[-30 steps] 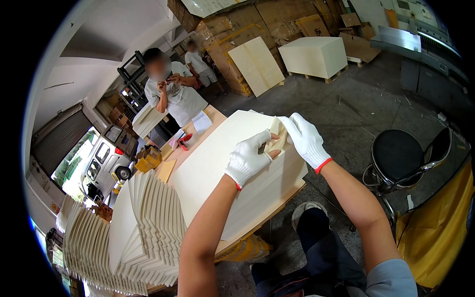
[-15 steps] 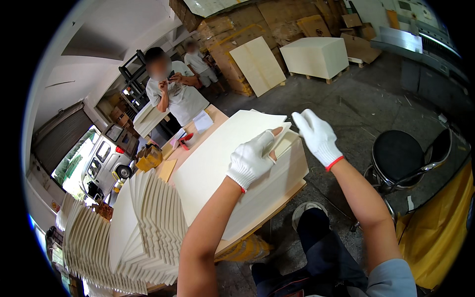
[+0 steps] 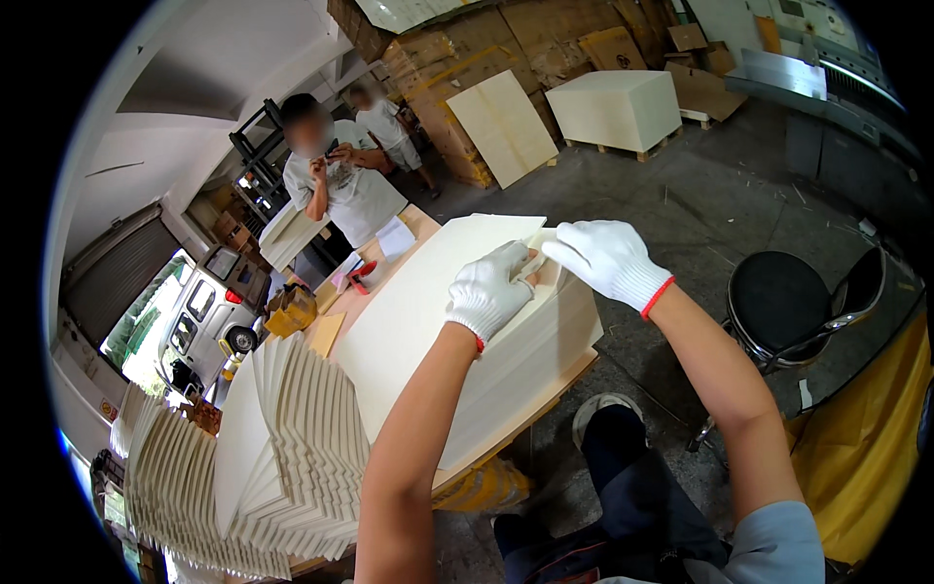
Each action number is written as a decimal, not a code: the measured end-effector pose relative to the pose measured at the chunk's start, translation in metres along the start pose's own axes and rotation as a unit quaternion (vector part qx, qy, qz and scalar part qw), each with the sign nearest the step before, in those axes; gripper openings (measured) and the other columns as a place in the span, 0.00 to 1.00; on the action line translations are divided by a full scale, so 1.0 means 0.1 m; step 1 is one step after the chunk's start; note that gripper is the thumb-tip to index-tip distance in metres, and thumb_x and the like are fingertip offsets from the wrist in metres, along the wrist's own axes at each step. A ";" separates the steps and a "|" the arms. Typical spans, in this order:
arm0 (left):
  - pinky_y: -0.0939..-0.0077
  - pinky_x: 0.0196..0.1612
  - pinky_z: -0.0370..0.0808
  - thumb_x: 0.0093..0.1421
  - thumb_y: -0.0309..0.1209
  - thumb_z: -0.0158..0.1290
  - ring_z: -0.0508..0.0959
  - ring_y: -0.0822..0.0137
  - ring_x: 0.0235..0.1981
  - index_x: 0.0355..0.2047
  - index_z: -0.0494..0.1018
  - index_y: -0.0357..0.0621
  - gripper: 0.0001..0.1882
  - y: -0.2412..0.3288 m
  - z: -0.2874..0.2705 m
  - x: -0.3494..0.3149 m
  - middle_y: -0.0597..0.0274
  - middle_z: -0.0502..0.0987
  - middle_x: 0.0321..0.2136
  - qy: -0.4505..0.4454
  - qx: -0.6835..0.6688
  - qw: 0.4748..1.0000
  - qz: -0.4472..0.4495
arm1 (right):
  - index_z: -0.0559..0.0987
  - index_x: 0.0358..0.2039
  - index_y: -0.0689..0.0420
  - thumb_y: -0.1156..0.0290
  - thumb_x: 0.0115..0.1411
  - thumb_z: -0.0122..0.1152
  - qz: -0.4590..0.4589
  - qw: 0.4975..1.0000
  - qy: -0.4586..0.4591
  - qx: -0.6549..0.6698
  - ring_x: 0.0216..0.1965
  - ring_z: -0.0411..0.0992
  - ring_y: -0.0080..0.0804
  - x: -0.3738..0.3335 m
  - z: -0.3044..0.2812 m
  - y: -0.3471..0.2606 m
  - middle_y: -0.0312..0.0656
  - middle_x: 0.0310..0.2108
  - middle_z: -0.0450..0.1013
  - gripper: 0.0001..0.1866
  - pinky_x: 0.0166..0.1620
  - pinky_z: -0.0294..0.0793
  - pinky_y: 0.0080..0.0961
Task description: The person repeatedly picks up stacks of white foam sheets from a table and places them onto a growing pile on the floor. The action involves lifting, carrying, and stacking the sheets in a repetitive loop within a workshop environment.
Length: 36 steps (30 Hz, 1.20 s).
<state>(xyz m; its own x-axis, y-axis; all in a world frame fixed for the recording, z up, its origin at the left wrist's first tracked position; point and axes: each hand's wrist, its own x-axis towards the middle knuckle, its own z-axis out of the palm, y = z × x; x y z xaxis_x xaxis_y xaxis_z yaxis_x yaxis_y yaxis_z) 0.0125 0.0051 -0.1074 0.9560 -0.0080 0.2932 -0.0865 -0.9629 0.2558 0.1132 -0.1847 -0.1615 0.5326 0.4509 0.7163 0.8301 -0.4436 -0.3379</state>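
Observation:
A tall stack of large cream-white sheets (image 3: pixel 418 311) lies on the table in front of me. My left hand (image 3: pixel 490 290), in a white knitted glove with bare fingertips showing, is closed on the edge of the top sheets near their right corner. Beside it, my gloved right hand (image 3: pixel 605 257) reaches in from the right. Its fingers are together and bent at the corner of the sheets, seeming to pinch an edge; the thumb is mostly hidden. Fanned piles of similar sheets (image 3: pixel 302 428) stand to the left.
The wooden table (image 3: pixel 530 426) carries a yellow box (image 3: pixel 291 310), a red tool (image 3: pixel 362 276) and papers (image 3: pixel 395 238). A person (image 3: pixel 345 185) stands across it, another behind. A black stool (image 3: pixel 781 304) is at the right. Farther back are a wrapped pallet stack (image 3: pixel 618 109) and cartons (image 3: pixel 467 73).
My right hand has moved left, from apart to the corner of the sheets beside my left hand. The lifted sheet corner under my left hand has shifted slightly left.

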 end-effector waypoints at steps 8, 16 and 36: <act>0.69 0.42 0.79 0.66 0.32 0.60 0.83 0.67 0.35 0.59 0.78 0.44 0.21 -0.05 0.02 -0.17 0.55 0.84 0.41 -0.016 -0.153 0.988 0.019 | 0.75 0.34 0.58 0.41 0.75 0.41 0.231 0.946 -0.030 0.225 0.37 0.73 0.56 -0.05 0.15 -0.13 0.53 0.30 0.74 0.31 0.42 0.69 0.47; 0.70 0.37 0.78 0.65 0.33 0.62 0.80 0.69 0.26 0.59 0.78 0.45 0.22 -0.03 0.01 -0.17 0.57 0.83 0.36 -0.016 -0.136 0.991 0.002 | 0.75 0.35 0.58 0.40 0.75 0.40 0.221 0.952 -0.012 0.211 0.38 0.74 0.59 -0.06 0.23 -0.09 0.53 0.30 0.74 0.31 0.42 0.69 0.49; 0.69 0.37 0.75 0.66 0.35 0.62 0.78 0.70 0.25 0.56 0.80 0.50 0.18 0.02 0.01 -0.19 0.62 0.78 0.25 -0.006 -0.109 0.994 0.003 | 0.74 0.37 0.58 0.42 0.75 0.42 0.208 0.952 0.016 0.225 0.38 0.73 0.61 -0.09 0.31 -0.06 0.56 0.31 0.74 0.29 0.40 0.69 0.51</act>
<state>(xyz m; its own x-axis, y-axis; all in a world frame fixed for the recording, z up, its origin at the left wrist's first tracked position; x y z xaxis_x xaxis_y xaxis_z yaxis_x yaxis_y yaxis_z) -0.0061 0.0029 -0.1130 0.9588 -0.0178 0.2835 -0.1491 -0.8811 0.4489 0.1084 -0.1623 -0.1849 0.8318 0.2808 0.4788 0.5385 -0.1987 -0.8189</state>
